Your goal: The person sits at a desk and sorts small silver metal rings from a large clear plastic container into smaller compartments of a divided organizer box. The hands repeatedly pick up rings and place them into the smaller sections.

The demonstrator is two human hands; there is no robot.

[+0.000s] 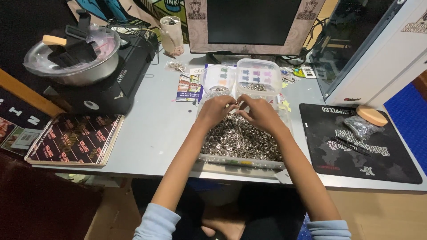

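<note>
Silvery metal rings (242, 140) fill a clear tray (240, 162) on the grey bench (151, 133). Above the tray's far end, left hand (215, 110) and right hand (260, 112) meet, fingertips pinched together; whether either grip has a ring, I cannot tell.

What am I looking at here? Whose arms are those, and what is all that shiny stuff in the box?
There is just one picture, taken by a camera worn on a person's head, looking down. So the two arms are that person's own. No machine is working here, only bare hands.

The left hand and right hand meet over a clear plastic tray full of small shiny metal rings. The fingertips pinch something tiny between them, too small to make out.

Behind the tray stand two clear plastic tubs. All this sits on a grey table. On the left is a metal bowl on a black machine. On the right lies a black mat with a round wooden lid. A monitor stands at the back.
</note>
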